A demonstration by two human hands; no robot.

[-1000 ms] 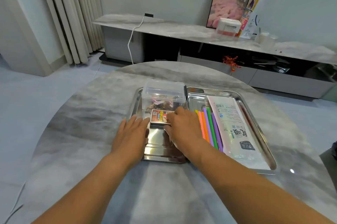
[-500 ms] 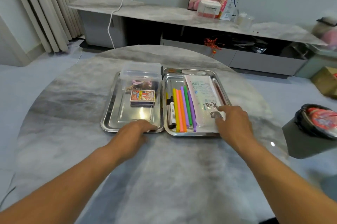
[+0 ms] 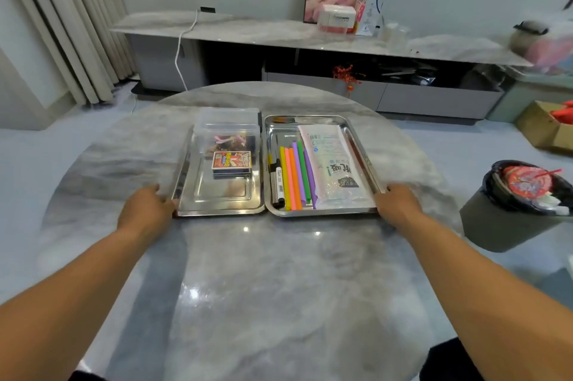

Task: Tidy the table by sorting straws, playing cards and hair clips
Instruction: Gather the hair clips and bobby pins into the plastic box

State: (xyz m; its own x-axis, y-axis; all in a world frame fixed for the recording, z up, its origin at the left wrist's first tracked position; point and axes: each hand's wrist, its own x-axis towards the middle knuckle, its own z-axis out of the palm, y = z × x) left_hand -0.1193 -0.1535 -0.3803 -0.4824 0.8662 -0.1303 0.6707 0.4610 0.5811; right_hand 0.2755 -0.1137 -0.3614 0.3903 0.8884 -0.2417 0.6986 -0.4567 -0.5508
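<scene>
The coloured straws (image 3: 296, 177) lay in the right tray (image 3: 322, 211) beside a marker (image 3: 278, 182) and a plastic packet (image 3: 333, 168); the card box (image 3: 231, 161) and a clear tub (image 3: 228, 129) of hair clips (image 3: 228, 139) sat in the left tray (image 3: 217, 211). The left hand (image 3: 145, 210) curled its fingers against the left tray's outer edge; the right hand (image 3: 398, 205) gripped the right tray's rim.

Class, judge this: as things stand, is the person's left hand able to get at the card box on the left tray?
Probably yes. The left hand rests at the left tray rim, and the card box lies uncovered in front of the clear container.
</scene>
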